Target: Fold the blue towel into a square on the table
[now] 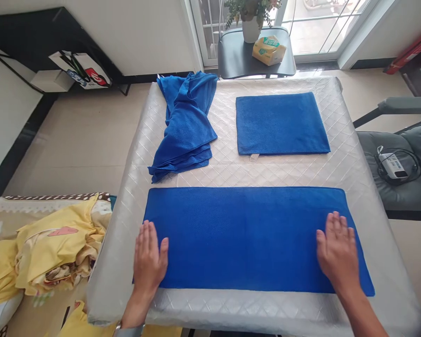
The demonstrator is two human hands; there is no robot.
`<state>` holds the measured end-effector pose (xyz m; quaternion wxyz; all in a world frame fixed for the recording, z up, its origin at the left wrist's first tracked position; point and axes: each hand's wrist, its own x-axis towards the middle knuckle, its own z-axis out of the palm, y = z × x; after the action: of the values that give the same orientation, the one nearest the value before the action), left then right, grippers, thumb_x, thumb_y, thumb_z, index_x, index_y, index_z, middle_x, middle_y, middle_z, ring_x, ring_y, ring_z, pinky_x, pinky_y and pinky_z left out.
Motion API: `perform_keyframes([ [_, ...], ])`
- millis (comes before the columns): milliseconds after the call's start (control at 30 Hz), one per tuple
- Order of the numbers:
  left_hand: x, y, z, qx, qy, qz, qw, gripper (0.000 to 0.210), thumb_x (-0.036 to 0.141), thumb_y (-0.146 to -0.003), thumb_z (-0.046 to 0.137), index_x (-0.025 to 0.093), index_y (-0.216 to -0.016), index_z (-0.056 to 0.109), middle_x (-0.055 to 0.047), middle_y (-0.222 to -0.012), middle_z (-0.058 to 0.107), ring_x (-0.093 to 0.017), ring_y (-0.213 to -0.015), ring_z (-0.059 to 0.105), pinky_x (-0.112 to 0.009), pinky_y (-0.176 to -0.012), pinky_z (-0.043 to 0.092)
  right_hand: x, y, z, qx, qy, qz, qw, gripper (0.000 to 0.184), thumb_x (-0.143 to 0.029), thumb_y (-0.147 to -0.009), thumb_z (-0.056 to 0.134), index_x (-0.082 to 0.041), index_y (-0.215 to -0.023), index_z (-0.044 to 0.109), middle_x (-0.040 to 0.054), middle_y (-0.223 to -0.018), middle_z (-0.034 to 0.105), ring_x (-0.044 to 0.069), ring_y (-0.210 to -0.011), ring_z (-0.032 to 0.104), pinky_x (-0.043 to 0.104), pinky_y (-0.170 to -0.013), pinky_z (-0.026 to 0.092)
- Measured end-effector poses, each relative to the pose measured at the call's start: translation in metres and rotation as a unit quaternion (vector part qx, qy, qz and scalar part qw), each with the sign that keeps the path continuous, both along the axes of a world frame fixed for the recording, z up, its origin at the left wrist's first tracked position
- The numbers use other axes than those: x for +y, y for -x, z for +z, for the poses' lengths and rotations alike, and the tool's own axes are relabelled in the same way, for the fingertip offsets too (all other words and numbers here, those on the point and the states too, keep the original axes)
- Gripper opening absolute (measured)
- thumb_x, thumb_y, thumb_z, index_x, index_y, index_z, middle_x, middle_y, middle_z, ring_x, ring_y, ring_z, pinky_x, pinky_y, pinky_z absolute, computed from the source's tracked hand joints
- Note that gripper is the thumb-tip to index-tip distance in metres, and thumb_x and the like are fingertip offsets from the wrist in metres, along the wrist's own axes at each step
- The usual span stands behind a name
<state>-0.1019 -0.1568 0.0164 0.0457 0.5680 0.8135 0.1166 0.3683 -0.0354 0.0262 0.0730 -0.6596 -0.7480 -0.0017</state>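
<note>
A long blue towel [245,238] is spread flat across the near part of the covered table [284,171]. My left hand [149,255] lies over its left edge, fingers straight and thumb apart. Near the towel's right edge, my right hand [337,248] rests flat with its fingers stretched out. Neither hand grips anything. Farther back on the right is a folded blue towel [280,124] with a small white tag at its near edge. A crumpled heap of blue cloth [187,126] sits at the back left of the table.
Beyond the table, a dark chair [231,58] bears a potted plant [251,25] and a yellow tissue pack [269,50]. To the right, a grey armchair [368,187] holds a white power strip [393,165] with its cable. Yellow bedding [59,234] lies at the left.
</note>
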Motion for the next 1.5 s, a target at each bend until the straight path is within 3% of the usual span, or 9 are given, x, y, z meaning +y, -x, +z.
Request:
perform_keyframes([
  [100,0.041,-0.052,0.005,-0.014,-0.015,-0.125,0.992,0.066,0.039,-0.103,0.032,0.019,-0.161,0.007,-0.012,-0.166,0.02,-0.027,-0.153,0.018,-0.051,-0.124,0.023,0.002,0.063,0.003,0.032,0.011,0.08,0.996,0.066,-0.029,-0.104,0.032,-0.016,-0.161,0.002,0.0134,-0.164,0.023,0.029,-0.152,0.019,0.055,-0.122,0.025],
  [233,0.107,-0.125,0.005,-0.026,0.002,-0.266,0.964,0.071,0.044,-0.103,0.033,0.012,-0.16,0.006,-0.014,-0.165,0.021,-0.025,-0.154,0.015,-0.047,-0.125,0.023,0.022,0.147,-0.001,0.069,0.033,0.175,0.982,0.067,-0.029,-0.104,0.034,-0.015,-0.16,0.0,0.0114,-0.164,0.024,0.025,-0.153,0.016,0.049,-0.124,0.021],
  [367,0.146,-0.155,-0.002,-0.022,0.011,-0.283,0.959,0.069,0.05,-0.103,0.029,0.011,-0.159,0.015,-0.012,-0.164,0.024,-0.022,-0.153,0.017,-0.045,-0.126,0.021,0.043,0.179,-0.013,0.078,0.053,0.192,0.977,0.062,-0.029,-0.104,0.031,-0.013,-0.16,0.01,0.0112,-0.163,0.025,0.025,-0.153,0.017,0.048,-0.124,0.019],
  [533,0.141,-0.118,-0.007,0.01,0.036,-0.251,0.967,0.07,0.053,-0.102,0.03,0.013,-0.159,0.018,-0.01,-0.165,0.024,-0.022,-0.153,0.018,-0.044,-0.126,0.018,0.057,0.13,-0.021,0.048,0.042,0.162,0.985,0.062,-0.032,-0.104,0.032,-0.015,-0.16,0.011,0.0113,-0.163,0.025,0.025,-0.153,0.019,0.049,-0.124,0.018],
  [767,0.119,0.015,-0.011,0.03,0.05,-0.103,0.993,0.07,0.055,-0.101,0.026,0.015,-0.158,0.024,-0.014,-0.165,0.022,-0.03,-0.153,0.018,-0.054,-0.124,0.017,0.083,-0.011,-0.023,-0.019,0.039,0.032,0.999,0.062,-0.037,-0.104,0.026,-0.008,-0.158,0.021,0.017,-0.162,0.029,0.029,-0.152,0.021,0.053,-0.123,0.021],
  [900,0.11,0.067,-0.016,0.021,0.049,-0.05,0.997,0.073,0.056,-0.1,0.025,0.013,-0.159,0.019,-0.016,-0.166,0.019,-0.033,-0.153,0.017,-0.054,-0.123,0.017,0.091,-0.055,-0.024,0.001,0.053,0.0,0.999,0.065,-0.043,-0.104,0.021,-0.009,-0.159,0.02,0.0163,-0.163,0.027,0.028,-0.152,0.022,0.052,-0.123,0.023],
  [1100,0.108,0.069,-0.017,0.023,0.049,-0.05,0.997,0.072,0.055,-0.1,0.024,0.013,-0.159,0.017,-0.016,-0.167,0.017,-0.032,-0.153,0.016,-0.053,-0.123,0.016,0.091,-0.055,-0.024,0.016,0.047,0.006,0.999,0.066,-0.044,-0.103,0.019,-0.007,-0.158,0.023,0.0192,-0.162,0.028,0.03,-0.152,0.022,0.053,-0.123,0.022],
  [1267,0.111,0.064,-0.014,0.022,0.045,-0.048,0.998,0.069,0.051,-0.101,0.024,0.012,-0.158,0.02,-0.018,-0.165,0.021,-0.032,-0.153,0.017,-0.054,-0.122,0.017,0.092,-0.054,-0.026,0.008,0.041,0.003,0.999,0.064,-0.042,-0.103,0.022,-0.012,-0.159,0.019,0.0147,-0.163,0.027,0.029,-0.151,0.023,0.054,-0.122,0.024],
  [1500,0.099,0.058,-0.006,0.037,-0.04,0.024,0.998,0.063,0.042,-0.101,0.031,0.015,-0.157,0.027,-0.015,-0.165,0.025,-0.033,-0.152,0.021,-0.057,-0.123,0.018,0.083,-0.03,-0.004,-0.019,0.001,-0.012,1.0,0.063,-0.035,-0.103,0.026,-0.01,-0.16,0.015,0.017,-0.163,0.024,0.032,-0.151,0.021,0.061,-0.121,0.021],
])
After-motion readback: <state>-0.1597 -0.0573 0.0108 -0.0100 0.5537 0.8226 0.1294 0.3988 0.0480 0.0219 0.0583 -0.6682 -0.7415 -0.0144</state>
